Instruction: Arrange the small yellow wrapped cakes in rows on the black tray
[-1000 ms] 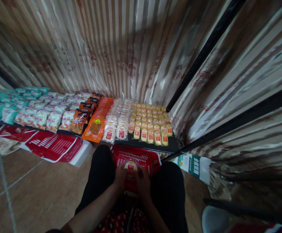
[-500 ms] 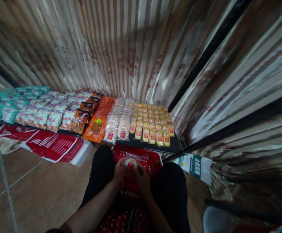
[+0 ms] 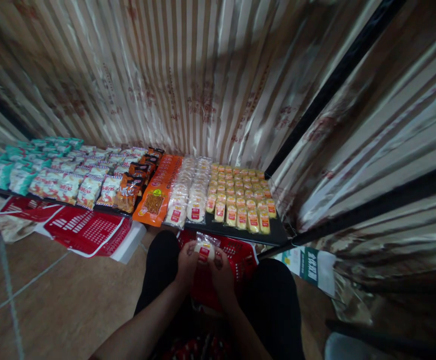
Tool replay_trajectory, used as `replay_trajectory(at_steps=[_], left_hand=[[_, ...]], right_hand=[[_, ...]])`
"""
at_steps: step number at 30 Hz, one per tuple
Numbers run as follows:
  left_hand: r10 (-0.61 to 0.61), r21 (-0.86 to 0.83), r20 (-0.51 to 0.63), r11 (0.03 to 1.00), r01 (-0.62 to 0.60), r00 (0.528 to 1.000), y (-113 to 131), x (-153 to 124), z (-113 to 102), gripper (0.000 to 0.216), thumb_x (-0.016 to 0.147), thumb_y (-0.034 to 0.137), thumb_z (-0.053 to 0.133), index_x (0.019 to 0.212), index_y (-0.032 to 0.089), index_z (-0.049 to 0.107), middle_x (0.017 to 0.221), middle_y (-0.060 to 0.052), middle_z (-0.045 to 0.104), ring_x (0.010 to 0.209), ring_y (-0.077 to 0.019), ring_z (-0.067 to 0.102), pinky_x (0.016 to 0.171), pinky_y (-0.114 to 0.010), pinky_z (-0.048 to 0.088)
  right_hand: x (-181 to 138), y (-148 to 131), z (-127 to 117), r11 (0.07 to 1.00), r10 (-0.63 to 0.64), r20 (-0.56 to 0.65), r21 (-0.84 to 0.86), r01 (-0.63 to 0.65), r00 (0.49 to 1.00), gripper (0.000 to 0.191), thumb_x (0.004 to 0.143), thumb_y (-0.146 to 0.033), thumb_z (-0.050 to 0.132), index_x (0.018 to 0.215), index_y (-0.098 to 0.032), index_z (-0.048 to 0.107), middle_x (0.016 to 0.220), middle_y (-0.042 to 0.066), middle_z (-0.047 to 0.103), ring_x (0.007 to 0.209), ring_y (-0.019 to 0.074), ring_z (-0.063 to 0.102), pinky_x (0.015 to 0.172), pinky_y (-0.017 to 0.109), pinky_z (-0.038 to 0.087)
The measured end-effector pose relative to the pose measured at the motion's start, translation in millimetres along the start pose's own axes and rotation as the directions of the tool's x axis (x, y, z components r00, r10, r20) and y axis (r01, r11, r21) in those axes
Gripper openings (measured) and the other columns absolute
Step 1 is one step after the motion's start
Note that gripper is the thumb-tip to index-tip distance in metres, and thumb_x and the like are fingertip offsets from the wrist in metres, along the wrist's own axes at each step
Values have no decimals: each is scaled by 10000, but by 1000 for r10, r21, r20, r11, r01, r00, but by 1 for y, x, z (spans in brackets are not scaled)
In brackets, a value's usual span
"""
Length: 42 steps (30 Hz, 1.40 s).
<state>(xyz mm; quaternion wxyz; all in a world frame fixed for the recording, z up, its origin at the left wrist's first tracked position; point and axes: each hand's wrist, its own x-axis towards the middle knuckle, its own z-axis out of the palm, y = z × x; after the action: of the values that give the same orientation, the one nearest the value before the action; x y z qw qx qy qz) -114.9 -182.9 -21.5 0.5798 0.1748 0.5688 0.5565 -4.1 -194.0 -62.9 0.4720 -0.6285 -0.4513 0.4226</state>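
Between my two hands is a small clear packet with a round white cracker [image 3: 204,252] and a red label. My left hand [image 3: 186,262] grips its left side, and my right hand [image 3: 221,270] grips its right side. Both are closed on it, above a red plastic basket [image 3: 236,255] between my knees. Beyond the basket, on a black shelf [image 3: 278,232], lie rows of similar white cracker packets [image 3: 196,205]. To their right stand rows of small yellow wrapped cakes [image 3: 242,217].
Left along the shelf lie an orange pretzel-stick bag [image 3: 155,195], brown snack bags [image 3: 128,192], white snack bags [image 3: 89,191] and teal snack bags [image 3: 21,177]. Red printed bags [image 3: 84,230] hang below the shelf edge. A striped curtain [image 3: 187,75] and black frame bars [image 3: 326,90] close off the back and right.
The packet has been raised slightly and its clear top edge now stands up above my fingers. My view has shifted a little, moving the shelf goods right and down.
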Motion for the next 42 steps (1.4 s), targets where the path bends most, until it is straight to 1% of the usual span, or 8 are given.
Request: replay_trajectory(at_steps=[4,9,16,22,28,33,39,42], left_hand=[[95,86,-25,992,-92,995,9,3,1,270,556,101,596,815,167,634,776,-41,690,736,-179,632,691,-263,476],[179,220,-34,961,-168,983,13,6,-1,306,579,65,586,858,169,655,879,-60,694,840,-209,624,796,-289,460],[250,243,-38,941,-233,968,13,13,-3,339,588,80,617,885,230,682,974,-50,682,1054,-258,560,947,-323,402],[387,322,-69,881,-347,920,20,15,-2,396,585,97,620,962,200,678,1091,-94,648,1136,-283,521,1057,-355,315],[476,624,90,658,-422,875,19,23,-7,487,708,132,493,1192,142,548,1227,-119,590,1179,-245,510,1041,-398,365],[541,699,148,535,-474,828,20,31,-8,475,739,157,463,1208,136,531,1222,-129,592,1161,-235,531,1021,-406,406],[647,712,174,438,-549,742,22,42,-11,437,759,140,446,1184,116,546,1198,-137,599,1144,-227,536,1020,-409,419],[733,756,186,318,-572,654,26,52,-18,404,775,134,456,1163,140,569,1221,-127,580,1190,-238,496,1047,-442,387]], right_hand=[[7,-7,7,1000,-4,8,25,4,1000,374,722,-322,560,1077,-201,566,991,86,719,881,223,689,794,355,550],[14,-16,14,999,6,0,41,-6,1000,399,701,-325,551,1075,-188,571,992,92,714,871,223,685,767,340,550],[22,-26,20,999,27,0,29,-27,1000,453,709,-371,543,1120,-179,540,992,93,703,846,215,675,763,342,543],[40,-29,30,997,-47,2,64,47,999,501,728,-403,531,1163,-155,504,972,98,690,827,213,667,772,362,541],[56,-34,36,996,-82,-5,34,83,997,471,752,-395,527,1176,-190,510,963,62,688,813,190,660,746,334,540],[65,-43,39,991,-131,6,-4,131,991,446,770,-367,519,1186,-208,521,945,48,694,786,179,653,718,315,536],[75,-56,43,984,-151,5,-98,151,988,465,757,-336,494,1196,-186,524,918,47,684,779,176,634,749,330,521],[80,-58,44,978,-154,-1,-145,152,988,458,751,-334,484,1182,-188,542,891,38,684,762,176,631,759,334,512]])
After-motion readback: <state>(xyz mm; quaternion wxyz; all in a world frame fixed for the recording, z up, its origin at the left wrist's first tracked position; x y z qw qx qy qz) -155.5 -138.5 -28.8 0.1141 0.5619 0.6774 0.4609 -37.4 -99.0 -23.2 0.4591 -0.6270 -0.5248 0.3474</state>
